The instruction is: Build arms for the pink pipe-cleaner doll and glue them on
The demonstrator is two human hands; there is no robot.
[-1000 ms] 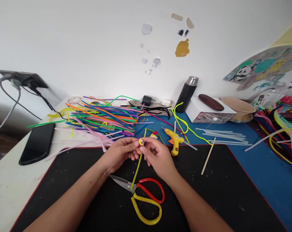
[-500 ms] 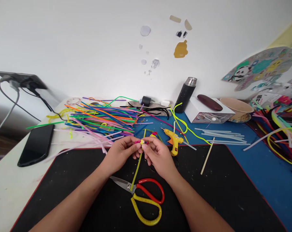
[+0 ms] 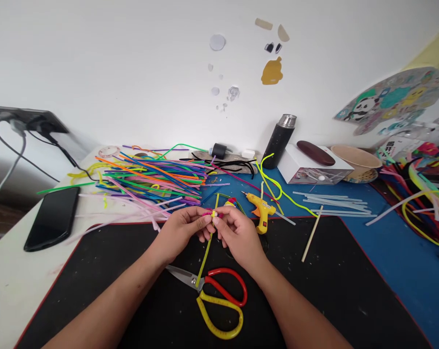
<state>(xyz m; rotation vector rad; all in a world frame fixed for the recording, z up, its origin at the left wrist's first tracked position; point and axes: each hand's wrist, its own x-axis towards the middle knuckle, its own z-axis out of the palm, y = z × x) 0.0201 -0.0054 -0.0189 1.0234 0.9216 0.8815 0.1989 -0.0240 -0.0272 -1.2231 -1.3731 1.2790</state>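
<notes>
My left hand (image 3: 186,230) and my right hand (image 3: 237,232) meet over the far part of the black mat. Between their thumbs and fingertips they pinch a small pink and yellow pipe cleaner piece (image 3: 214,214), partly covered by the fingers. A yellow-green pipe cleaner (image 3: 205,259) runs down beneath the hands to the scissors. The scissors (image 3: 219,295), with one red and one yellow handle, lie just below the hands. Behind my right hand's fingers sits a small red and yellow piece (image 3: 232,201), partly hidden. A yellow glue gun (image 3: 261,211) rests to the right.
Many coloured pipe cleaners (image 3: 157,177) are heaped at the back left, beside a black phone (image 3: 52,218). Clear glue sticks (image 3: 337,203) and a wooden stick (image 3: 312,235) lie right. A black thermos (image 3: 280,140) and white box (image 3: 314,169) stand along the wall.
Both hands stay in nearly the same place, still pinching the small piece. The pink part between the fingertips shows slightly differently. The camera view has shifted a little.
</notes>
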